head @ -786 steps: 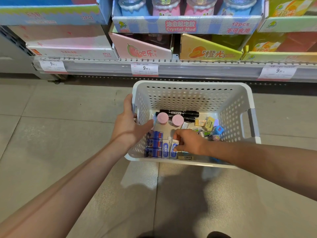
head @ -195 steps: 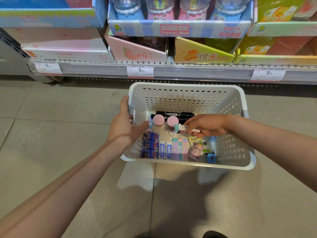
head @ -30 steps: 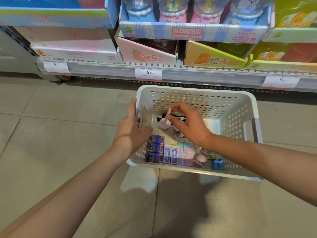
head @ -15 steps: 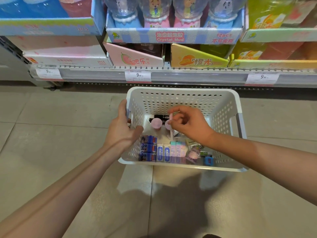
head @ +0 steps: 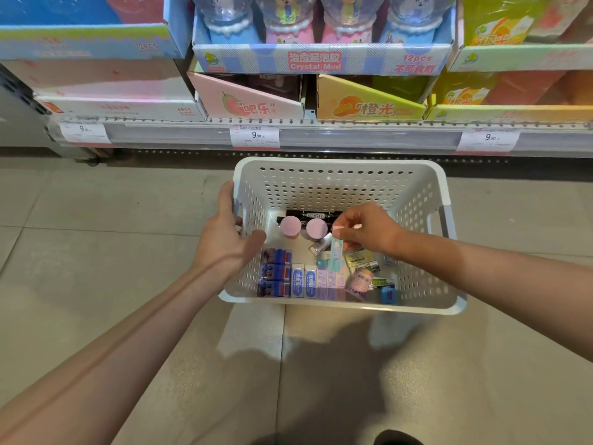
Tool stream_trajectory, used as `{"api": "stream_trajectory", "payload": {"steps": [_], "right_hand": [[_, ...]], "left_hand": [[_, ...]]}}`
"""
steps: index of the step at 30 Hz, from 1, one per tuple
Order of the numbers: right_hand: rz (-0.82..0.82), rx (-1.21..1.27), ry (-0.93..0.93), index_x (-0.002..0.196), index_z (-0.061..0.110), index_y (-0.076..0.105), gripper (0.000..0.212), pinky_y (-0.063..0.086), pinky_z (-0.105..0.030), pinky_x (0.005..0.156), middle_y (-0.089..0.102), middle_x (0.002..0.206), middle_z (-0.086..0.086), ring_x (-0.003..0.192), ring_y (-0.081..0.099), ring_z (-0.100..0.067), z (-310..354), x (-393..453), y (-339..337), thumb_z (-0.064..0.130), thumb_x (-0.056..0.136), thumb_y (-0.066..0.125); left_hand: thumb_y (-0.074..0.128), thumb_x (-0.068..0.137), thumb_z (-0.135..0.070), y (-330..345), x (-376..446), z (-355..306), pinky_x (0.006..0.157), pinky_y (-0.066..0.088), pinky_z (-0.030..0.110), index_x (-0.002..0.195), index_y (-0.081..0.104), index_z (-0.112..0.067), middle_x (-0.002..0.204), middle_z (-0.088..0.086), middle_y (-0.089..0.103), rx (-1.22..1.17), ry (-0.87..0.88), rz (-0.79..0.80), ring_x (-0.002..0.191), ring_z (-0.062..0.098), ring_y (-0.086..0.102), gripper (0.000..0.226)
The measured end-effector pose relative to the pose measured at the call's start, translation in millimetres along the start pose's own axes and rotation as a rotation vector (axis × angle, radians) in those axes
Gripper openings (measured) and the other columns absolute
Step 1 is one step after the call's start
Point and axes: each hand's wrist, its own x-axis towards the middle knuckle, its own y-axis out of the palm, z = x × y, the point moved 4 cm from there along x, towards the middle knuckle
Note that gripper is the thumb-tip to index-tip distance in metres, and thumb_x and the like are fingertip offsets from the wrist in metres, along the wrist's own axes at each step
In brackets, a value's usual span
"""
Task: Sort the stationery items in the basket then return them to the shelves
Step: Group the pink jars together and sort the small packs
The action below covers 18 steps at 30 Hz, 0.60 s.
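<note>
Right hand: your right hand (head: 369,228) is now right of the two pink caps (head: 303,226), no longer over them.
Held item: it now pinches a pale mint eraser (head: 336,252), hanging end-down above the eraser row (head: 316,281).

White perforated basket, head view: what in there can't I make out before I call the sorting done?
- Black markers at the far wall: right ends hidden by the right hand.
- Mint pastel eraser pinched by that hand: label blurred.
- Small yellow and green packets under the wrist: partly covered, print too small.
- White perforated basket: its left wall is gripped by the left hand, which covers it.
</note>
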Motion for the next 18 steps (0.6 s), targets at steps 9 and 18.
{"api": "stream_trajectory", "payload": {"steps": [9,18], "right_hand": [[0.006,-0.343,0.102,0.086,0.009,0.065,0.001,0.051,-0.023,0.064,0.063,0.081,-0.004,0.072,0.061,-0.016,-23.6,12.5,1.9,0.01,0.086,0.065],[0.061,-0.521,0.085,0.095,0.008,0.069,0.013,0.048,-0.025,0.077,0.067,0.104,-0.008,0.094,0.062,-0.02,-31.4,18.3,18.2,0.012,0.082,0.069]], "left_hand": [[0.067,0.078,-0.013,1.9,1.2,2.9,0.06,0.056,0.036,0.141,0.022,-0.028,0.085,-0.023,0.055,-0.008,0.016,-0.002,0.072,0.009,0.062,0.078],[0.067,0.079,-0.012,2.3,1.3,4.4,0.054,0.049,0.021,0.143,0.022,-0.028,0.087,-0.028,0.051,-0.025,0.009,-0.001,0.072,0.001,0.059,0.08]]}}
